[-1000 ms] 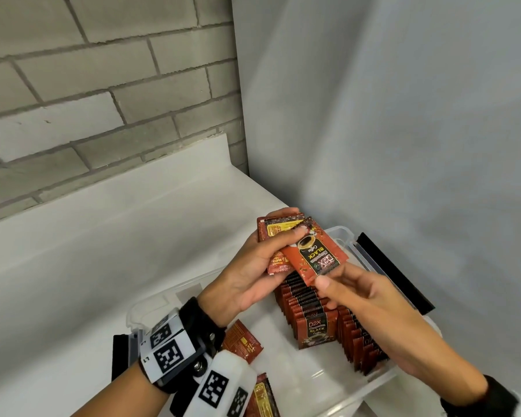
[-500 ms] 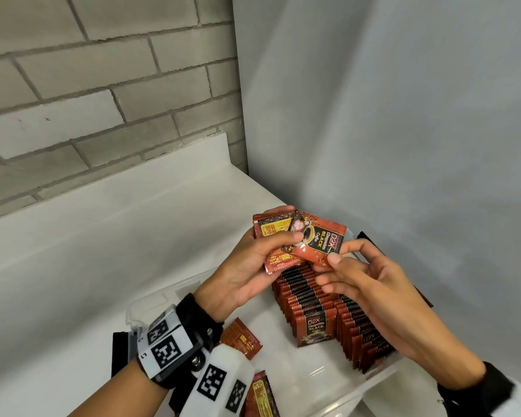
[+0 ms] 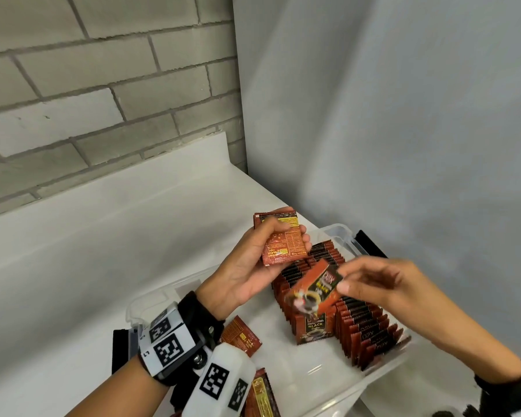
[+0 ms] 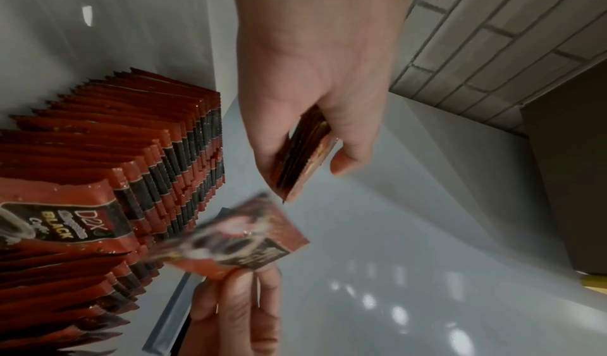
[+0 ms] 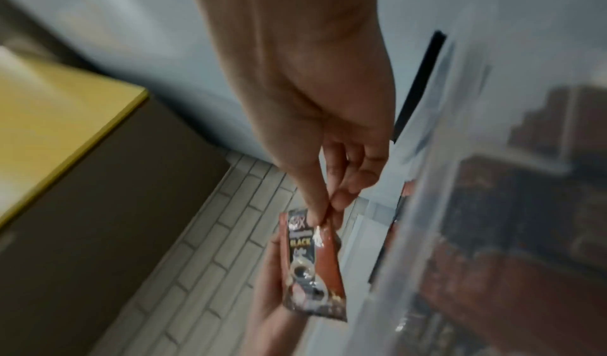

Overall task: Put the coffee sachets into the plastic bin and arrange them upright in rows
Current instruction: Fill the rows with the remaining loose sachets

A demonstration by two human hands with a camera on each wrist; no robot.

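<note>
My left hand grips a small stack of red coffee sachets above the far end of the clear plastic bin. My right hand pinches a single sachet by its top corner, tilted just above the upright rows of sachets in the bin. In the left wrist view the stack sits in my left hand, with the blurred single sachet below it beside the rows. The right wrist view shows my right hand pinching that sachet.
Loose sachets lie flat on the bin floor near my left wrist, one more at the bottom edge. Black latches flank the bin. The bin stands on a white counter in a corner between a brick wall and a grey wall.
My right hand has pulled one sachet off the stack in my left hand and lowered it toward the rows. The left hand stays in place with the stack.
</note>
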